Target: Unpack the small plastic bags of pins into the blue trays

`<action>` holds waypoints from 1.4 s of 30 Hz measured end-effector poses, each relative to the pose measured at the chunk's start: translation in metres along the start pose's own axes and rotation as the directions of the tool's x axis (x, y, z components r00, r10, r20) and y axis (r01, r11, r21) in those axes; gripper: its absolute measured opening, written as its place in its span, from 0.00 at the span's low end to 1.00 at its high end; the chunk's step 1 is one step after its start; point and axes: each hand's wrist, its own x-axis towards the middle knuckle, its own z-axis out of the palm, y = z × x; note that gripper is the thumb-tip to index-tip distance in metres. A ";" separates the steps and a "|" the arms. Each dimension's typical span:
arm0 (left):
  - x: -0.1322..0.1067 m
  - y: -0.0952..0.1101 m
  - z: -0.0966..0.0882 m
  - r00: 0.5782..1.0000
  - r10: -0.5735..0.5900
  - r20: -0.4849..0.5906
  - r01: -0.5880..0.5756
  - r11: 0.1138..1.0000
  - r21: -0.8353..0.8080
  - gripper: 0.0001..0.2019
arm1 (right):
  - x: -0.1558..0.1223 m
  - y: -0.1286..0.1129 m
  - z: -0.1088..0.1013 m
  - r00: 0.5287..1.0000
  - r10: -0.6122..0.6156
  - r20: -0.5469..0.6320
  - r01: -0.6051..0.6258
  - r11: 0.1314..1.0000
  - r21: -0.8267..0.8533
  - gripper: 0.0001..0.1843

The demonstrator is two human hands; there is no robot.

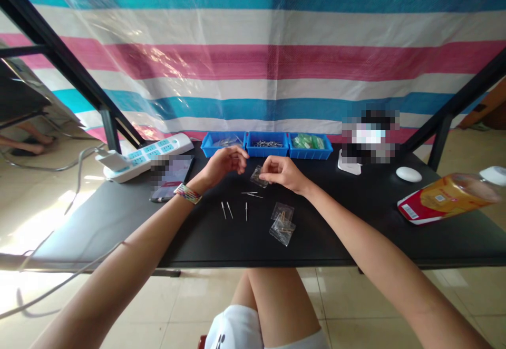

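My left hand, a beaded bracelet on its wrist, hovers in front of the left blue bin with its fingers loosely curled and apart, nothing visible in them. The fingertips of my right hand pinch a small clear plastic bag with slim pieces inside. Between the hands and the table edge lie several silver blind rivets, two of them crossing. To their right, small clear bags with brass-coloured pieces overlap each other.
The middle blue bin holds many metal pieces, the right blue bin green packets. A power strip and a phone lie left on the black table. A white oval object and a drink bottle are at right.
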 end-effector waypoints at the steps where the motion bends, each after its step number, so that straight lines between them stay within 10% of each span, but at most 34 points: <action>1: -0.002 0.000 0.003 0.999 -0.015 0.042 0.015 1.000 0.018 0.22 | 0.001 -0.001 0.001 0.998 -0.016 -0.068 0.017 1.000 0.020 0.20; 7: -0.008 -0.003 0.017 0.966 -0.194 0.172 0.156 0.964 0.215 0.33 | -0.006 -0.004 0.014 0.917 -0.277 -0.286 0.186 0.934 -0.306 0.12; 12: -0.009 -0.002 0.025 0.967 -0.214 0.139 0.191 0.969 0.160 0.31 | -0.013 -0.002 0.021 0.811 -0.572 -0.125 0.356 0.650 -0.672 0.08; 18: -0.008 -0.003 0.029 0.984 -0.160 0.075 0.143 0.970 0.199 0.23 | -0.009 0.000 0.014 0.776 -0.631 -0.023 0.395 0.514 -0.762 0.07; 24: -0.006 -0.003 0.026 0.998 -0.059 -0.009 0.060 0.978 0.201 0.23 | -0.008 -0.003 0.015 0.799 -0.558 -0.224 0.355 0.739 -0.572 0.10; 28: -0.005 -0.003 0.021 1.000 -0.030 -0.009 0.031 0.970 0.243 0.23 | -0.003 -0.002 0.015 0.916 -0.155 -0.371 0.117 0.985 -0.124 0.22; 32: -0.006 -0.003 0.021 1.000 -0.015 -0.016 0.020 0.923 0.385 0.20 | 0.000 0.003 0.017 0.964 0.083 -0.251 -0.045 0.987 0.156 0.23; 42: -0.007 -0.001 0.025 0.997 -0.078 -0.023 0.081 0.932 0.354 0.29 | 0.003 0.009 0.016 0.931 -0.078 -0.358 0.092 0.996 0.022 0.16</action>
